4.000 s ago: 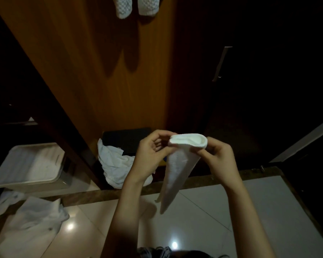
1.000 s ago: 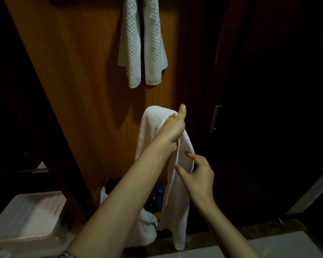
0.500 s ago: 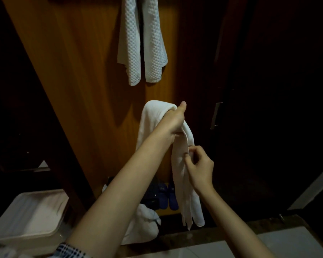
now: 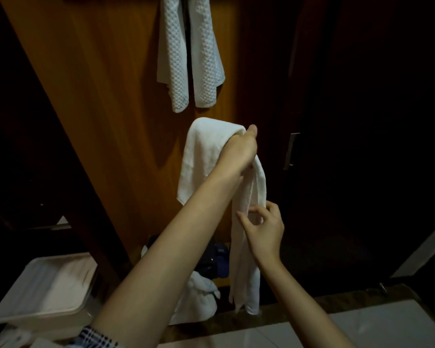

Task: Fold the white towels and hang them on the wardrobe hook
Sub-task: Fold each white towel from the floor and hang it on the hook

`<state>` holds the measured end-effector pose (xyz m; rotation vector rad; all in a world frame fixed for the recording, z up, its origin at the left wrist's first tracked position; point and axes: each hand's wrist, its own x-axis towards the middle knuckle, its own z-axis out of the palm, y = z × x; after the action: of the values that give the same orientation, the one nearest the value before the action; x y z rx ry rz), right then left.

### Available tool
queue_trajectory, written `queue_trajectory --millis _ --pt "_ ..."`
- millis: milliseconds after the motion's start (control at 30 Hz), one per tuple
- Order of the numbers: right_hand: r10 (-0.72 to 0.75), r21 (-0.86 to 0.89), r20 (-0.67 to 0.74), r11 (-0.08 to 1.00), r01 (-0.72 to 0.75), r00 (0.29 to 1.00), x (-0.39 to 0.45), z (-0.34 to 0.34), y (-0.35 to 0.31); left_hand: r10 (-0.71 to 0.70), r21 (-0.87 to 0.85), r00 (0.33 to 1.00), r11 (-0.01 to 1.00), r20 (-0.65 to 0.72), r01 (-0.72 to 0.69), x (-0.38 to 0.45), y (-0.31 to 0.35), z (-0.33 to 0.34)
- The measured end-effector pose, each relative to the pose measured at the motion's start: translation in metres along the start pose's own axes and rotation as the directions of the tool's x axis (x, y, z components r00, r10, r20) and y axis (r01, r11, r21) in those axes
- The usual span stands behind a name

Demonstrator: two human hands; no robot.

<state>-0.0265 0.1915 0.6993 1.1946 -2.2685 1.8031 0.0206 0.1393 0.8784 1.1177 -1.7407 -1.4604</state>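
Step in hand, by my read: hanging, not folding. The folded white towel (image 4: 249, 197) is already a long narrow strip, draped over the left hand (image 4: 239, 149), raised in front of the wooden wardrobe panel (image 4: 106, 109), just below the waffle towel (image 4: 191, 54) already hung near the panel's top edge. Left fingers curl round the fold at the top; right hand (image 4: 264, 229) pinches the hanging strip lower down w/ thumb and fingertips, other fingers loosely spread.

Next move prob calls for lifting the loop higher to the hook, which is out of view above the frame, while the right hand keeps the layers together.

Towel looks soft, plain-weave, doubled over; its tails hang free, ends uneven, reaching toward the floor (image 4: 362, 327).
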Motion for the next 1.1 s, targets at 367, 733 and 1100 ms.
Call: queue_trajectory --millis 367,733,1100 --pt "-0.137 -0.117 -0.009 0.984 0.135 0.991 -0.002 0.0 -0.005 0.147 0.134 0.978 0.983 -0.149 -0.127 0.011 0.001 -0.012" --pt "-0.151 0.005 0.03 0.988 0.151 0.988 -0.016 0.002 0.0 0.164 0.112 0.972 0.983 -0.167 -0.147 0.013 -0.007 -0.017" --pt "-0.096 0.107 0.165 0.991 0.079 0.982 -0.014 -0.005 0.003 0.064 -0.033 0.965 0.997 -0.255 -0.075 0.009 -0.019 -0.02"
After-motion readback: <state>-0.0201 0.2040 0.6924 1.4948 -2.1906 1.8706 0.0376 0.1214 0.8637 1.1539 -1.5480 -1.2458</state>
